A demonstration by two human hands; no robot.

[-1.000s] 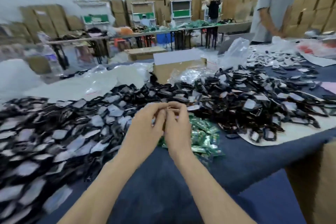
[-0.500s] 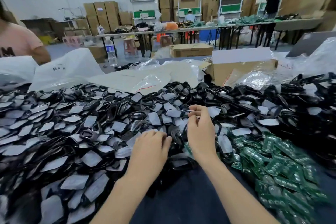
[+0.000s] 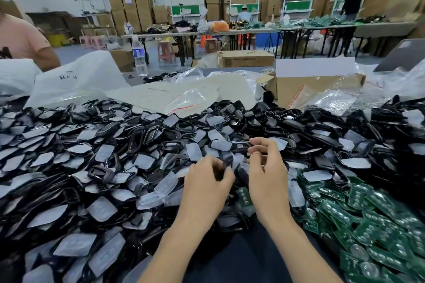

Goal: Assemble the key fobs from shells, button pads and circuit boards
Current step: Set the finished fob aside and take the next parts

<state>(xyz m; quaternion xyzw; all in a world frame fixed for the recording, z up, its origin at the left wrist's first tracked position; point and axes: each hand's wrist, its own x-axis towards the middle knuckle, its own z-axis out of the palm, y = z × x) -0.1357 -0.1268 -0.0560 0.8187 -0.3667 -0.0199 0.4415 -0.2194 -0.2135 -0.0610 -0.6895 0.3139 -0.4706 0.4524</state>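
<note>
A dark blue table [image 3: 241, 262] is carrying one broad heap, with black shells [image 3: 299, 126] spreading over the middle and far right, clear pads [image 3: 103, 208] lying thick on the left and green boards [image 3: 372, 220] piling up at the near right. Behind the heap, white bags [image 3: 76, 80] and an open carton [image 3: 317, 86] are sitting on the table, and a bottle [image 3: 139, 57] is standing beyond the bags. Further back, long tables [image 3: 207, 32] are running across a warehouse, with stacked boxes [image 3: 128, 7] lining the wall. A person in pink [image 3: 20, 39] is standing at the left edge. Both hands are hovering over the heap's near middle, close together but apart. The left hand [image 3: 207, 182] is curling round a dark shell [image 3: 227, 160], which is blurred. The right hand [image 3: 268, 174] is pinching a thin piece [image 3: 241, 142] at its fingertips, and it is too slight to name.
</note>
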